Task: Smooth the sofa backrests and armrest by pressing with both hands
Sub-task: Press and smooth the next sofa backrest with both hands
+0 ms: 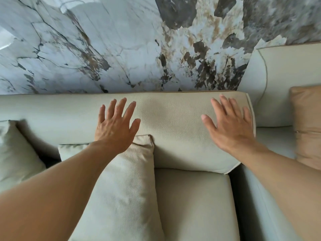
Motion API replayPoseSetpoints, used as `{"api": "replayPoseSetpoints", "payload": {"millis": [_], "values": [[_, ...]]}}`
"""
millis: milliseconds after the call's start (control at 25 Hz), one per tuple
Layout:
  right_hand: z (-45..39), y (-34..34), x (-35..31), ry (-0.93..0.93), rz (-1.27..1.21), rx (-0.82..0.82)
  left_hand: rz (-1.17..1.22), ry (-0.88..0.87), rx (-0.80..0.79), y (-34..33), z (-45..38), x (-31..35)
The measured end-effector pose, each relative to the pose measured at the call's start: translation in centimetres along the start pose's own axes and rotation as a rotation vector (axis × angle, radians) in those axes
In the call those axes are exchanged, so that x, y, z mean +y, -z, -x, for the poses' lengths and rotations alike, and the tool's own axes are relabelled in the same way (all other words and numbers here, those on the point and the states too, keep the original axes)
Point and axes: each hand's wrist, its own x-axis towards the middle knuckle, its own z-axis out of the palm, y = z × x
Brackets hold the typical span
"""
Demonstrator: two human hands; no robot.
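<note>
A pale cream leather sofa backrest (170,119) runs across the middle of the view against a marble wall. My left hand (116,127) lies flat on its front face, fingers spread, holding nothing. My right hand (231,126) lies flat near the backrest's right end, fingers apart, beside the piped edge. A second, taller backrest section (281,75) stands at the right, set at an angle to the first. No armrest can be made out for certain.
A cream throw pillow (125,188) leans on the seat below my left hand. Another pale pillow (15,153) sits at the far left, and a tan pillow (307,126) at the right. The seat cushion (192,202) lies below the backrest. The marble wall (121,46) is behind.
</note>
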Motion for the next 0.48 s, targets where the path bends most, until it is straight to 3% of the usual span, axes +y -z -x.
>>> {"api": "replayPoseSetpoints", "payload": {"millis": [200,360,480], "values": [[-1.6,-4.6,-1.8,-0.038,0.074,0.130,0.254,0.057,0.063,-5.9,-4.0,-0.6],[-1.9,-7.6,-1.2,-0.025,0.169,0.334,0.193,0.066,0.271,-9.7,-4.5,0.3],[-2.9,-8.1,-1.0,-0.029,0.198,0.396,0.144,0.080,0.345,-10.4,-5.3,0.5]]}}
